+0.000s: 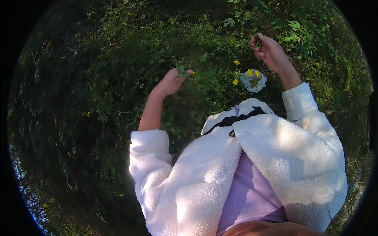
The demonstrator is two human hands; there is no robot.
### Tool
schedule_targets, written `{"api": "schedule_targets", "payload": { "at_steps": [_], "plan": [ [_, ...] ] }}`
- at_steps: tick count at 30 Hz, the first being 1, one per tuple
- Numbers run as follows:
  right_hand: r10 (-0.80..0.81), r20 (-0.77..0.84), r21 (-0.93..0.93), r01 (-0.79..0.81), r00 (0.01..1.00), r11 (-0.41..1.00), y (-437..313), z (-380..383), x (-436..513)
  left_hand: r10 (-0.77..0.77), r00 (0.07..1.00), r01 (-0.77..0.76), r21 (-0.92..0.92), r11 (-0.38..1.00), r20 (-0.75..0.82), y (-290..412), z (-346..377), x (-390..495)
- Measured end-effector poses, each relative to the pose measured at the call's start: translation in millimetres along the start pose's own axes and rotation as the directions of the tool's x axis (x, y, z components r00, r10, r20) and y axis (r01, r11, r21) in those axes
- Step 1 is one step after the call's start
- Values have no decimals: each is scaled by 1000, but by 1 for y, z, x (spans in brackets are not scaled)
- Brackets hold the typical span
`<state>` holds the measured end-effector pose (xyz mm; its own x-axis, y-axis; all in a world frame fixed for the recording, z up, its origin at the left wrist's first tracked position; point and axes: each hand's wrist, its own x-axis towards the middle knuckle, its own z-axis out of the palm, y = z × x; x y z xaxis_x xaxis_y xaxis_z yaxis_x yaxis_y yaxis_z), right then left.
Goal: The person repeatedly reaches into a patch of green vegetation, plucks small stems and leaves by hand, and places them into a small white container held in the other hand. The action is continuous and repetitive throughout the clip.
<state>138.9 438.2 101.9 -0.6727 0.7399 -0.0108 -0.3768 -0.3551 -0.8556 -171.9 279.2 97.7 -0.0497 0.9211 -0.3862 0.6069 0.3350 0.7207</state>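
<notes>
My left hand [172, 80] grips leafy green stems [182, 69] bearing small yellow flowers, in front of me on the left. Up at the right, my right hand [267, 51] is raised over the plants with its fingers curled; something small and dark seems to lie between thumb and fingers, too unclear to name. Below that hand, close to my body, a whitish plastic bag or lined container [253, 86] stands with its mouth upward and some plant matter inside. Yellow flowers [236, 62] on thin stems stand beside and partly over its rim.
Dense low green plants [133, 44] dotted with yellow blooms surround me. A vine with broad lobed leaves [295, 32] grows at the upper right. Darker, shaded growth [59, 132] covers the left side. My white fleece jacket [200, 177] fills the lower middle.
</notes>
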Motion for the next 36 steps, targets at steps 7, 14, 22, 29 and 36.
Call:
{"api": "schedule_targets", "payload": {
  "at_steps": [7,14,22,29,36],
  "plan": [
    [224,41,-539,-167,974,825,14,20,45,-98,994,101,-57,993,56,-4,-10,0],
    [567,431,-386,-425,702,819,63,54,6,-134,989,150,432,889,-69,-21,-23,-18],
    [619,456,-249,-576,639,779,94,64,-10,145,989,-146,387,910,31,-11,0,-44],
    [704,341,-346,-614,622,710,94,74,-17,409,911,-369,341,865,-51,39,54,-45],
    [710,418,-383,-599,567,703,80,56,-24,175,983,-179,-56,982,-60,38,52,-51]
  ]
}}
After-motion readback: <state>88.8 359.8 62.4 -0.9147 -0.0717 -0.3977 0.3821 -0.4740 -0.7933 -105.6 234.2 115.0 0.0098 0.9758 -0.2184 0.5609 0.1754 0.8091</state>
